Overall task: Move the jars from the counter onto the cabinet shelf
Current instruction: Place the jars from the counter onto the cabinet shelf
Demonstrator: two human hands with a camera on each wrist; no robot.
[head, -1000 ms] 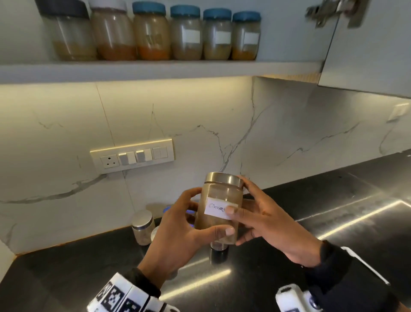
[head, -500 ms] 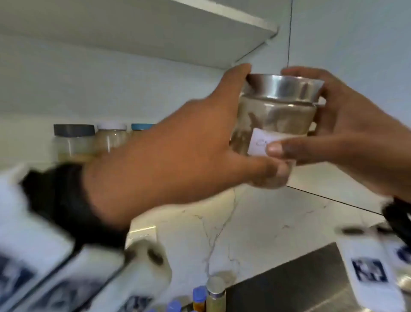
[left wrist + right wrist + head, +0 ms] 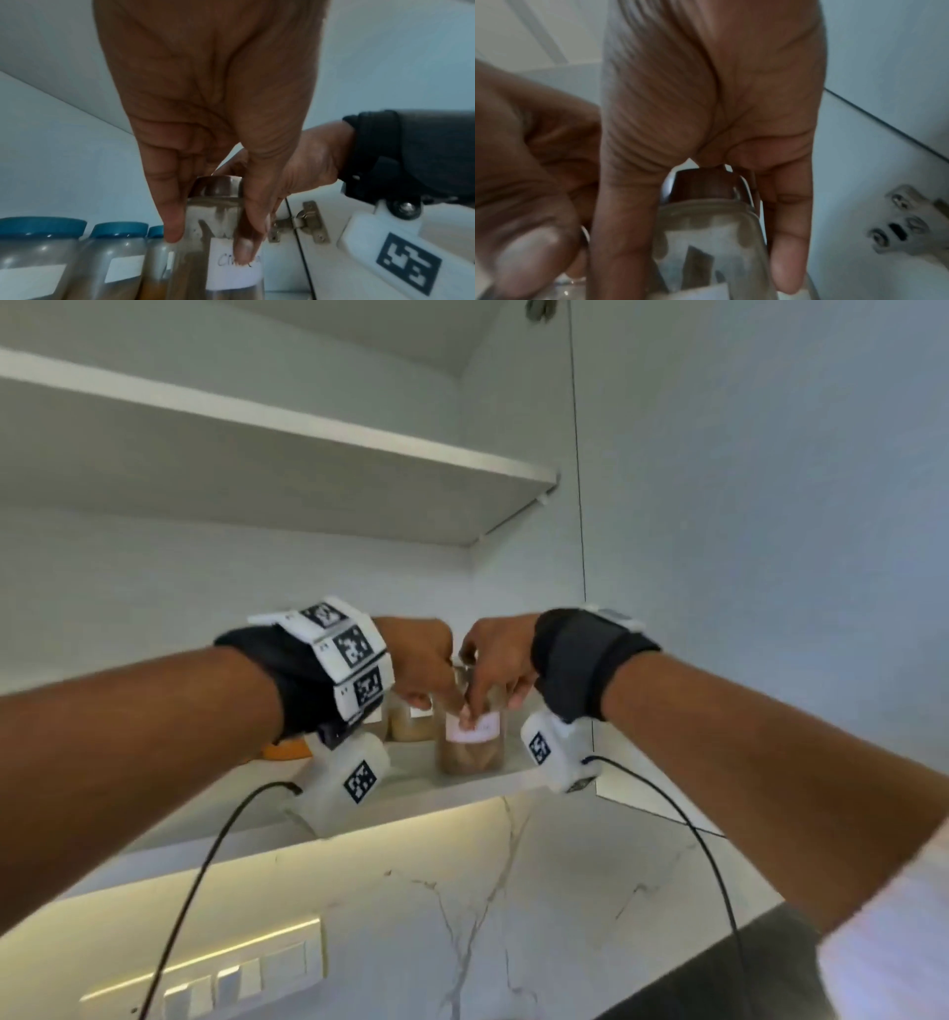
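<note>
A glass jar (image 3: 470,747) with a metal lid (image 3: 218,185), a white handwritten label and brown powder stands at the right end of the lower cabinet shelf (image 3: 462,796). Both hands hold it from above. My left hand (image 3: 434,695) grips its left side, with fingers and thumb curled down over the lid and glass (image 3: 210,241). My right hand (image 3: 493,695) grips the right side, its thumb and fingers round the jar (image 3: 713,233). The hands hide the lid in the head view.
Blue-lidded jars (image 3: 41,243) stand in a row on the same shelf, close against the held jar's left. An upper shelf (image 3: 359,454) hangs above. The open cabinet door (image 3: 770,505) and its hinge (image 3: 906,223) are at the right. Below are a switch panel (image 3: 231,978) and the dark counter (image 3: 719,983).
Both hands carried the jar up from above the counter to the lower cabinet shelf. It now sits beside the blue-lidded jars, still held by both hands.
</note>
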